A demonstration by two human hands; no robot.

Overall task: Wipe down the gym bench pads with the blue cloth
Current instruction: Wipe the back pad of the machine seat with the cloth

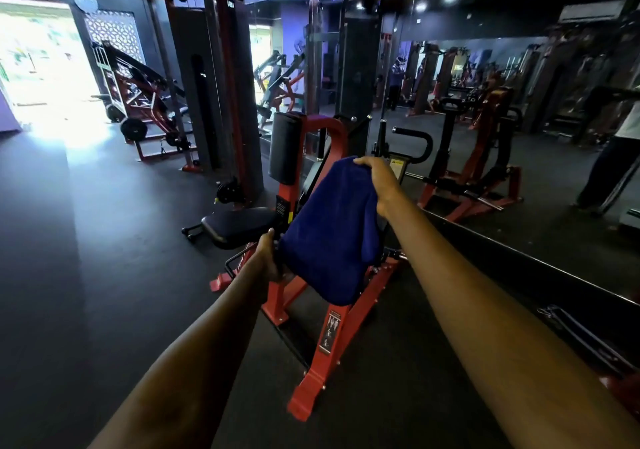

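Observation:
A blue cloth (pixel 330 237) hangs spread between my two hands, in front of a red-framed gym machine (pixel 325 337). My right hand (pixel 379 180) pinches the cloth's top corner. My left hand (pixel 270 258) grips its lower left edge. Behind the cloth, to the left, lies the machine's black seat pad (pixel 235 225), and an upright black pad (pixel 285 148) stands above it. The cloth hides whatever part of the machine sits directly behind it.
A wall mirror (pixel 519 119) runs along the right, with its base rail close to my right arm. Tall weight-stack machines (pixel 221 84) stand at the back left. A person's legs (pixel 609 171) show at far right. Dark rubber floor (pixel 86 258) stretches to the left.

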